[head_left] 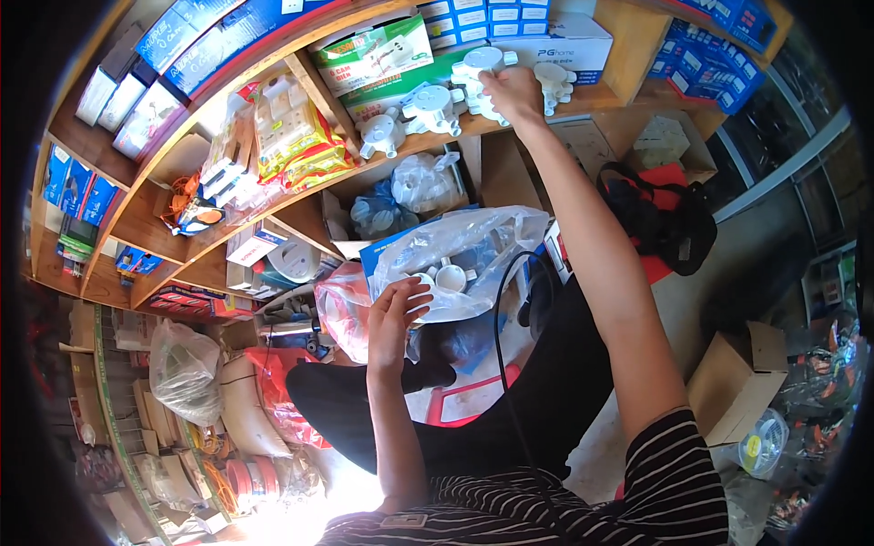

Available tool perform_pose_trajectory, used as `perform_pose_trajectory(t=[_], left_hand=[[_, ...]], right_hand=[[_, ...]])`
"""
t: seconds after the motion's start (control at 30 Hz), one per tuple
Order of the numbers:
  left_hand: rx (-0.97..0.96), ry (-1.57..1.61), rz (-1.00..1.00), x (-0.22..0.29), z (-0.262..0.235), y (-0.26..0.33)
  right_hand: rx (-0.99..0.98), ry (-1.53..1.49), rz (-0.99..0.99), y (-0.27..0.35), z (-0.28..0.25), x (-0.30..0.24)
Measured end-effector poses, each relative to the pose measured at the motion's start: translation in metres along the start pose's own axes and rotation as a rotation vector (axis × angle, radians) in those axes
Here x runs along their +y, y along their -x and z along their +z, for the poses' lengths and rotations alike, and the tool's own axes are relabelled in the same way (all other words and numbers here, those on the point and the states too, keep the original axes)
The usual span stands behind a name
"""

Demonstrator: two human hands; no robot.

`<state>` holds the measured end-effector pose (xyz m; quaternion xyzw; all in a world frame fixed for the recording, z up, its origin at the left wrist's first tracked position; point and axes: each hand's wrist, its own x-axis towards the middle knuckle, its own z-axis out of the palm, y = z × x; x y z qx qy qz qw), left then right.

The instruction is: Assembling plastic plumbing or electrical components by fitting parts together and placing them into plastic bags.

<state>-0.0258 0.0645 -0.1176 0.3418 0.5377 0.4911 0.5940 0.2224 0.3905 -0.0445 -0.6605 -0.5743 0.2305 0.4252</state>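
My right hand [512,95] is stretched out to the shelf, its fingers closed on a white round junction box [483,60] in a stack. Next to that stack stand more junction boxes with short pipe stubs: one pile [432,107] to its left, a smaller one [381,133] farther left, and another [555,84] partly behind my hand. Lower down, my left hand [397,314] hovers with fingers spread and nothing in them. It is beside a clear plastic bag [510,227] where white junction boxes [451,276] show in the opening.
Wooden shelves [419,143] carry many cartons, including a green and white box [378,55]. Under the shelf, an open carton [341,214] holds bagged parts. A black cable [499,337] crosses before my legs. A black bag [669,223] and a cardboard box [739,382] are at right.
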Motion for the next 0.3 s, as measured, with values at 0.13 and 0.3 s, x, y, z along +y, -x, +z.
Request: perform_pose_trajectory(t=[0.13,0.3], left_hand=[[-0.006,0.032,-0.035,-0.004,0.000,-0.002],[0.017,0.083,-0.046,-0.006,-0.001,-0.006]], right_hand=[[0.093,-0.164,-0.049,0.013,-0.021,-0.005],[-0.317,-0.072,-0.345,0.069,-0.063,-0.022]])
